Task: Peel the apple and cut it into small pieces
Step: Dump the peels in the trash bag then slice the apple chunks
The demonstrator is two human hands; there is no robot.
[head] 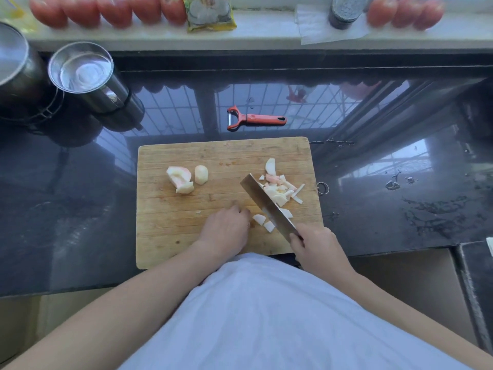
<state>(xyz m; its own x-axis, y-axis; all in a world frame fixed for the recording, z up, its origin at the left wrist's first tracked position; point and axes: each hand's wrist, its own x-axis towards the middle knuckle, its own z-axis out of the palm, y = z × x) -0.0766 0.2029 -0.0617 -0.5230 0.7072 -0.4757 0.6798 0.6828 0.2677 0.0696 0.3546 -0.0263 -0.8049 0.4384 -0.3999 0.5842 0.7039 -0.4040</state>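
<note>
A wooden cutting board [186,236] lies on the dark counter. Two peeled apple chunks [184,177] rest on its left part. A pile of small cut apple pieces [280,190] sits on the right part, and two small pieces [262,222] lie beside the blade. My right hand [314,249] grips the handle of a cleaver [266,204], whose blade runs diagonally up and left beside the pile. My left hand [226,228] rests on the board with fingers curled, its fingertips close to the small pieces; whether it holds one is hidden.
An orange peeler [256,119] lies on the counter behind the board. Two steel containers [80,68] stand at the back left. Tomatoes [106,9], a packet [209,12] and a dark jar [344,12] line the windowsill. Wet patches [437,209] mark the counter's right side.
</note>
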